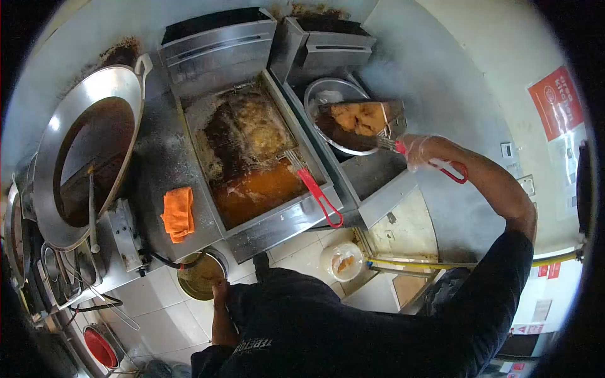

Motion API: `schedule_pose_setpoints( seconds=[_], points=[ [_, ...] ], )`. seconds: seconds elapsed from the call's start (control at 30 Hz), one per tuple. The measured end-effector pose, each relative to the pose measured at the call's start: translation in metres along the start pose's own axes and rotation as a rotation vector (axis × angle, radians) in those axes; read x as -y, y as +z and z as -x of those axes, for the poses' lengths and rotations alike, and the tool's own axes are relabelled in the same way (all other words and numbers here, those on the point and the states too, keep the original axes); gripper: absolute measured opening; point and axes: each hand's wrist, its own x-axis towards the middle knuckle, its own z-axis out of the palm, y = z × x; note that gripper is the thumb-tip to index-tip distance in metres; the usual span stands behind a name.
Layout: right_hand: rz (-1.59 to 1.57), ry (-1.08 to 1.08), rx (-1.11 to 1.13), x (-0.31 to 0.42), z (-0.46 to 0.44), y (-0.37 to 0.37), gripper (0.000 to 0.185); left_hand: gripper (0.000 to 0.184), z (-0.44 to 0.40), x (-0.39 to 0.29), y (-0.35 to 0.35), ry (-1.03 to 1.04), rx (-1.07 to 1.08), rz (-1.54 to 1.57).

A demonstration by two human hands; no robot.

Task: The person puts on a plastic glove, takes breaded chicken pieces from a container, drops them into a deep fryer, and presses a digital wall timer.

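Note:
My right hand, in a clear plastic glove, is closed on the red handle of a fry basket. Golden-brown fried pieces lie in that basket, which is over a round metal bowl. To its left, a second red-handled fry basket hangs in the deep fryer, whose dark oil bubbles and foams. Low beside my body, my left hand is at the edge of a round metal tin; its fingers are too small and shadowed to read.
On the left, a large wok contains dark oil and a long-handled utensil. An orange cloth lies on the metal counter. A white bucket with food scraps stands on the floor by a yellow hose. Metal strainers hang lower left.

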Motion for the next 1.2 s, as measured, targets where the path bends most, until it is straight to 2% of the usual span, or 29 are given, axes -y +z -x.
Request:
schedule_pose_setpoints(
  seconds=[0.03,0.1,0.13,0.2,0.23,0.3,0.33,0.37,0.43,0.47,0.5,0.57,0.6,0.63,0.67,0.7,0.73,0.77,0.8,0.83,0.87,0.9,0.93,1.07,1.1,1.17,1.2],
  points=[
    [-0.004,0.003,0.008,-0.006,0.024,0.01,0.034,0.009,-0.004,0.005,0.004,-0.045,0.0,-0.001],
    [-0.222,-0.475,-0.591,-0.017,0.107,0.039,0.034,0.011,-0.017,0.009,0.009,-0.119,0.001,0.027],
    [-0.232,-0.469,-0.586,-0.011,0.095,0.052,0.034,0.012,-0.025,0.015,0.009,-0.15,0.004,0.044],
    [-0.476,-0.522,-0.804,0.003,0.06,0.067,0.027,0.015,-0.04,0.019,0.011,-0.232,0.008,0.133],
    [-0.485,-0.529,-0.812,0.009,0.063,0.071,0.027,0.015,-0.04,0.007,0.006,-0.224,0.0,0.126],
    [-0.449,-0.459,-0.766,0.021,0.071,0.078,0.052,0.019,-0.043,-0.024,0.004,-0.439,0.001,0.455],
    [-0.431,-0.422,-0.737,0.024,0.074,0.081,0.066,0.019,-0.052,-0.025,0.0,-0.286,0.077,0.024],
    [-0.438,-0.427,-0.74,0.026,0.069,0.087,0.066,0.019,-0.054,-0.024,-0.003,-0.283,0.073,0.017],
    [-0.483,-0.497,-0.921,0.025,0.052,0.104,0.067,0.021,-0.053,-0.029,-0.006,-0.39,0.074,0.198],
    [-0.494,-0.498,-0.913,0.025,0.05,0.115,0.067,0.018,-0.048,-0.041,-0.013,-0.133,0.17,-0.113],
    [-0.575,-0.491,-0.931,0.022,0.049,0.125,0.068,0.018,-0.047,-0.04,-0.018,-0.129,0.178,-0.125],
    [-0.662,-0.465,-0.944,0.014,0.052,0.142,0.07,0.017,-0.046,-0.037,-0.018,0.408,0.257,-0.973],
    [-0.891,-0.494,-0.842,0.01,0.058,0.151,0.069,0.017,-0.047,-0.022,-0.018,0.418,0.267,-0.978],
    [-1.115,-0.521,-0.731,0.007,0.064,0.159,0.069,0.016,-0.049,-0.007,-0.018,0.288,0.223,-0.657],
    [-1.12,-0.514,-0.725,0.005,0.077,0.166,0.069,0.015,-0.047,0.003,-0.017,0.152,0.177,-0.336],
    [-1.077,-0.4,-0.752,0.005,0.096,0.17,0.066,0.015,-0.049,0.0,-0.017,0.154,0.186,-0.339],
    [-1.031,-0.285,-0.781,0.003,0.115,0.173,0.064,0.016,-0.055,-0.012,-0.016,0.199,0.286,-0.763],
    [-1.037,-0.276,-0.781,0.0,0.133,0.175,0.064,0.018,-0.058,-0.021,-0.014,0.244,0.379,-1.189],
    [-1.227,-0.296,-0.709,-0.002,0.15,0.177,0.047,0.018,-0.054,-0.027,-0.012,0.313,0.389,-1.268],
    [-1.414,-0.319,-0.63,-0.002,0.16,0.181,0.051,0.019,-0.052,-0.026,-0.011,0.324,0.353,-1.14],
    [-1.417,-0.321,-0.634,-0.001,0.163,0.186,0.051,0.019,-0.051,-0.027,-0.01,0.322,0.332,-1.035],
    [-1.228,-0.365,-0.83,-0.001,0.164,0.19,0.046,0.02,-0.05,-0.027,-0.009,0.325,0.318,-0.956],
    [-1.029,-0.405,-1.012,-0.001,0.165,0.194,0.047,0.02,-0.047,-0.027,-0.01,0.345,0.311,-0.942],
    [-1.029,-0.595,-1.117,-0.009,0.175,0.198,0.057,0.022,-0.035,-0.025,-0.011,0.532,0.221,-1.041],
    [-1.053,-0.656,-1.136,-0.015,0.202,0.198,0.059,0.022,-0.033,-0.022,-0.012,0.523,0.207,-1.042],
    [-1.072,-0.747,-1.163,-0.026,0.27,0.199,0.06,0.018,-0.033,-0.013,-0.019,0.141,0.43,-0.608],
    [-1.37,-0.724,-0.914,-0.033,0.312,0.198,0.06,0.018,-0.03,-0.012,-0.018,0.135,0.4,-0.603]
  ],
)
